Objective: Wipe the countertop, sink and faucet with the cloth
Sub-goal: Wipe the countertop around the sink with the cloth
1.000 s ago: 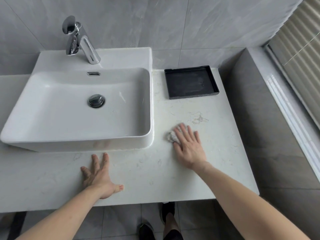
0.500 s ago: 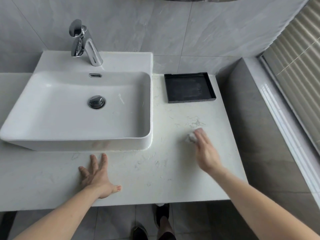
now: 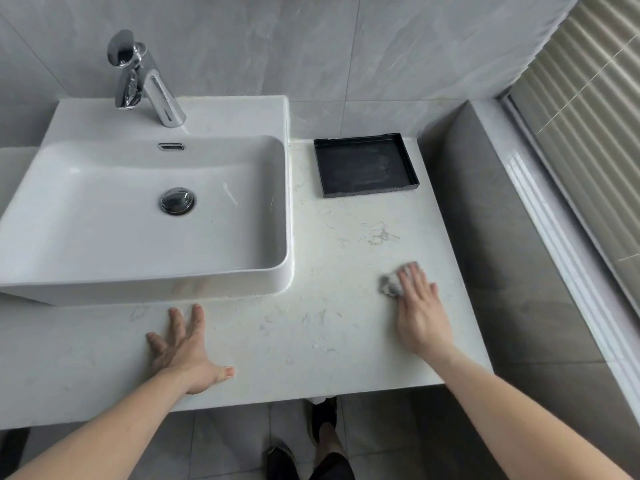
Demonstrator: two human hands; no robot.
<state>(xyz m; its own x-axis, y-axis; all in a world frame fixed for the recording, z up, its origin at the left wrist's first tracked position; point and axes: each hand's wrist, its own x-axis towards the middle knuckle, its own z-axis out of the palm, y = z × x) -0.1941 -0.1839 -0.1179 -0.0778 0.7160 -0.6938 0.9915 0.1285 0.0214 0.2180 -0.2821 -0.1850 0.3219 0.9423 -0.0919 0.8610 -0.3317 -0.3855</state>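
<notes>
A white rectangular sink (image 3: pixel 104 258) stands on the pale marbled countertop (image 3: pixel 311 341), with a chrome faucet (image 3: pixel 145 77) at its back and a chrome drain plug in the bowl. My right hand (image 3: pixel 419 310) lies flat on a small grey-white cloth (image 3: pixel 393 284) and presses it onto the countertop to the right of the sink, near the right edge. Only the cloth's left part shows from under the fingers. My left hand (image 3: pixel 183 348) rests flat on the countertop in front of the sink, fingers spread, holding nothing.
A black square tray (image 3: pixel 412 161) sits at the back right of the countertop. A water smear (image 3: pixel 381 233) marks the surface between tray and cloth. A grey ledge and window blinds (image 3: pixel 588 133) run along the right. The tiled floor and my shoes lie below the front edge.
My right hand has slid the cloth rightward across the countertop, from beside the sink's corner toward the right edge. My left hand has stayed in place.
</notes>
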